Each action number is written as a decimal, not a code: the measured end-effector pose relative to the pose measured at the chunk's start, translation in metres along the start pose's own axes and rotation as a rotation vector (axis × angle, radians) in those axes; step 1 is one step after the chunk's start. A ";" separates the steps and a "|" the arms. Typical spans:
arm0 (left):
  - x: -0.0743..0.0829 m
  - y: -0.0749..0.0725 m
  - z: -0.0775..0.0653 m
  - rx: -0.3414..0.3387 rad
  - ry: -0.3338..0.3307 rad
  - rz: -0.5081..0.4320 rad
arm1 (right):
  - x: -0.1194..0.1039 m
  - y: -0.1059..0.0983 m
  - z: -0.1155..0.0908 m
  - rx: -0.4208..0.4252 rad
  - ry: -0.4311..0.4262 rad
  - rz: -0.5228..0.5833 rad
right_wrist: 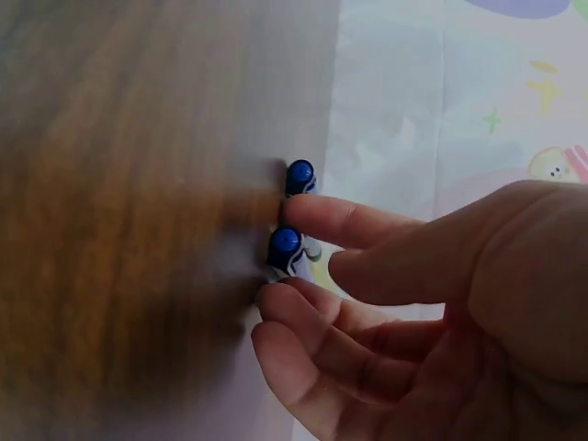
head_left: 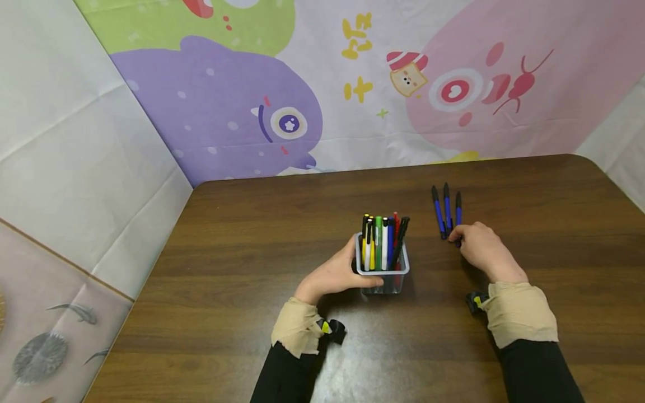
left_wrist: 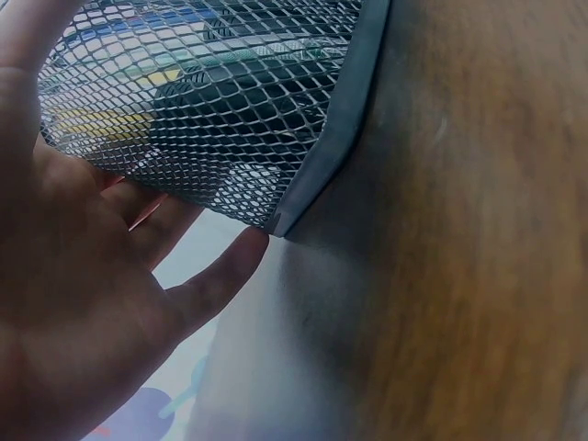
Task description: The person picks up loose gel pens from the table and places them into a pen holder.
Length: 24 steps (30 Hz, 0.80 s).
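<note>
My left hand grips a mesh pen holder from its left, the thumb across its front. In the left wrist view the hand lies along the dark mesh. Upright pens and markers in yellow, white, green, blue, red and black fill the holder. My right hand is low over the table, fingertips right at the near end of the rightmost blue pen. In the right wrist view, the hand's fingers lie loosely parted around one blue pen end, with another blue pen end beyond the index finger.
Two more blue pens with black grips, a left one and a middle one, lie beside the rightmost. The brown wooden table meets a cartoon-printed cloth at its back edge. White sheeting hangs on the left.
</note>
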State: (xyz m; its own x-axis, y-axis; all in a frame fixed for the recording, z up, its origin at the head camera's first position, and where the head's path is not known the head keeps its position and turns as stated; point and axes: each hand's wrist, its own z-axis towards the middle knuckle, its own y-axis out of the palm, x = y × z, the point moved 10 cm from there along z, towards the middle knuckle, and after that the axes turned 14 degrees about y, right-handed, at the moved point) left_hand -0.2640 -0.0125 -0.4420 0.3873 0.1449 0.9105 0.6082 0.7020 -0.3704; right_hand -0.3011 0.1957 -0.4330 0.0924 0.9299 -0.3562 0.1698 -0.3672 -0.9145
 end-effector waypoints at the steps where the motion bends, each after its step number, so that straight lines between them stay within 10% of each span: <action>1: 0.000 0.000 0.000 0.001 0.003 0.002 | 0.000 0.001 0.000 -0.006 0.002 0.000; 24: 0.022 -0.001 -0.002 0.001 -0.028 -0.015 | 0.016 0.001 0.000 -0.002 0.106 0.060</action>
State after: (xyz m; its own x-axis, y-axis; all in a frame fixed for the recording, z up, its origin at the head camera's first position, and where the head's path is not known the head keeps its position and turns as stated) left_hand -0.2546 -0.0118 -0.4224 0.3585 0.1542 0.9207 0.6133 0.7047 -0.3568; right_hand -0.2997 0.2098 -0.4395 0.2057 0.8985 -0.3877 0.1625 -0.4221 -0.8919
